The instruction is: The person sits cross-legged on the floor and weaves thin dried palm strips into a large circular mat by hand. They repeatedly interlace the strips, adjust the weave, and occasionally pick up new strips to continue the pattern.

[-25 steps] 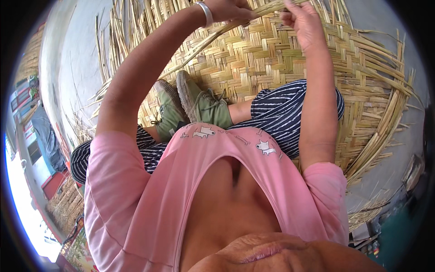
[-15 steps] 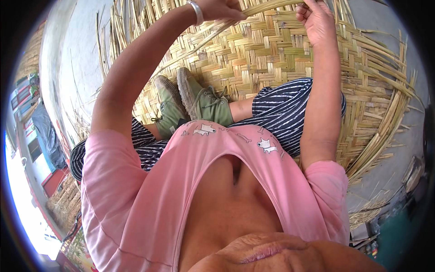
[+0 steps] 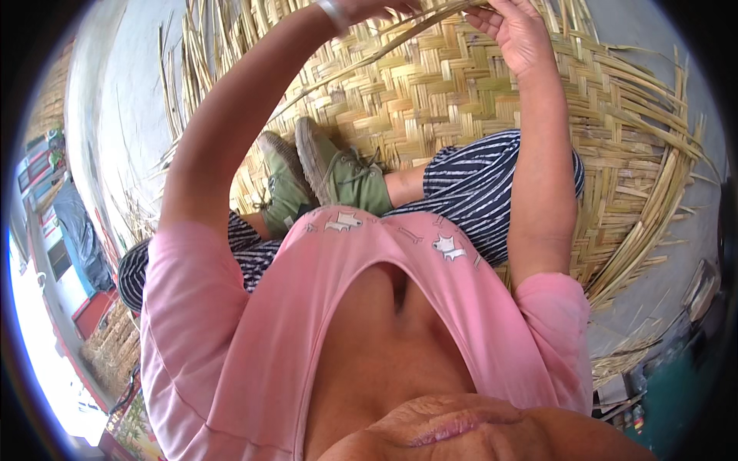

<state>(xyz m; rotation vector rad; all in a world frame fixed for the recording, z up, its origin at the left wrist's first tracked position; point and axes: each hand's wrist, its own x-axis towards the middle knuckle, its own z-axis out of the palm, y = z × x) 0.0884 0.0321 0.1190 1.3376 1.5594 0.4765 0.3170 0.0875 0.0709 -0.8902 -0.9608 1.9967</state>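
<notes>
A large woven mat of flat yellow-green reed strips lies under my crossed legs. Near the top edge, my right hand is closed, thumb and fingers pinching the end of a long reed strip. That strip slants down to the left across the mat toward my shoes. My left hand, wearing a pale bracelet at the wrist, hovers beside the strip. It is partly cut off by the frame and smeared by motion, so its grip does not show.
Loose reed ends stick out along the mat's left side, and bundled strips curve along the right edge. My green shoes rest on the weave. Grey floor lies to the right, with objects beyond it.
My right hand has shifted left with the strip's end, bringing my hands closer together. My left hand has risen slightly toward the top edge. The strip now looks narrower between them.
</notes>
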